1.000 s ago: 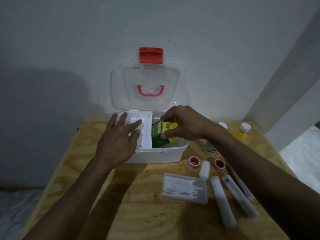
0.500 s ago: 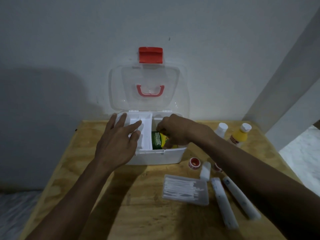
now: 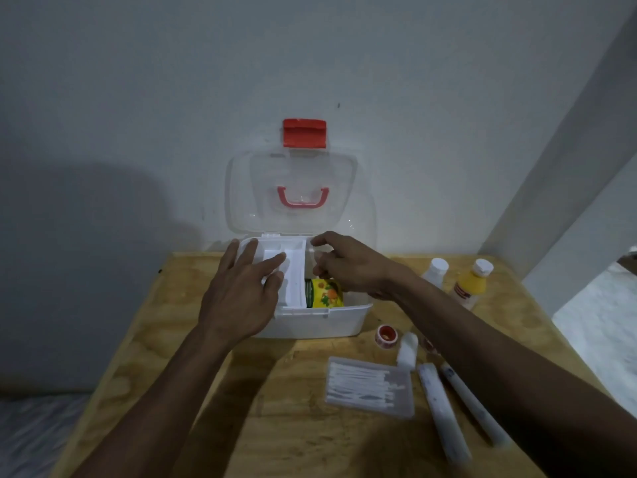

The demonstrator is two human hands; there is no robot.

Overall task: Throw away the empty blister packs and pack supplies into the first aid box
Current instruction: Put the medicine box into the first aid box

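Observation:
The white first aid box stands open at the back of the wooden table, its clear lid with a red latch leaning on the wall. A green and yellow packet lies inside the box's right compartment. My right hand hovers just above it, fingers apart, holding nothing. My left hand rests flat on the white inner tray at the box's left side.
In front of the box lie a clear case of cotton swabs, two white tubes, a small white roll and a red tape roll. A white bottle and a yellow bottle stand at the right.
My right hand lowered the green and yellow packet into the box, let go of it and lifted off. My left hand stayed on the tray.

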